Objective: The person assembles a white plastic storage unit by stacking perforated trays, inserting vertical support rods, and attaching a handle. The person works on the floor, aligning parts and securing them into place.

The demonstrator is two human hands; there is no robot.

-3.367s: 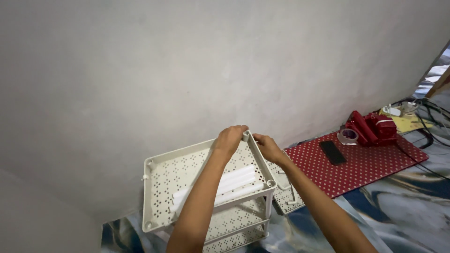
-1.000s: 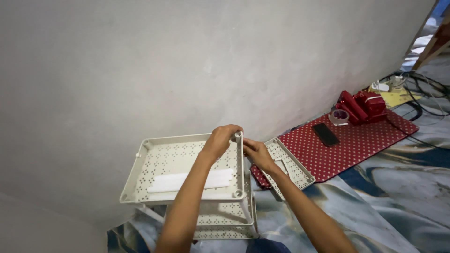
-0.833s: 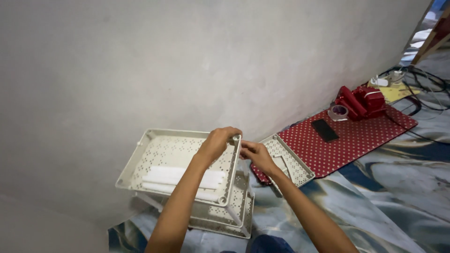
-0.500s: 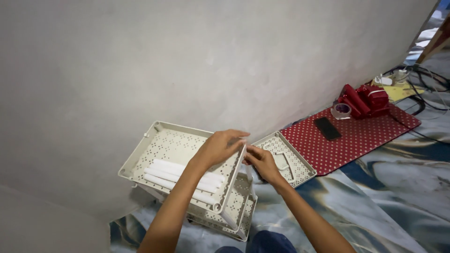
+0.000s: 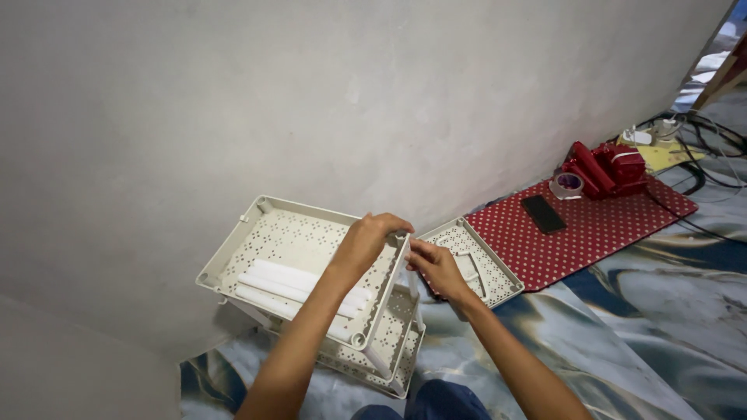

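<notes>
A cream perforated plastic rack of stacked trays stands by the wall. Its top tray [image 5: 268,237] is tilted and carries several white plastic tubes [image 5: 268,281]. My left hand [image 5: 364,239] grips the top tray's right rim near the far corner. My right hand [image 5: 436,266] is just right of that corner, fingertips pinched at the rim where a white leg post [image 5: 415,299] runs down to the lower tray [image 5: 393,359].
A separate perforated tray [image 5: 498,274] lies on the floor to the right, holding small white parts. Beyond it a red dotted mat [image 5: 599,229] carries a black phone [image 5: 543,213], a tape roll [image 5: 566,185] and a red bundle [image 5: 607,167]. Cables [image 5: 704,159] trail at far right.
The rack has tilted and dropped lower, its top tray now slanting toward the wall. Both hands stayed at the tray's right corner and followed it down.
</notes>
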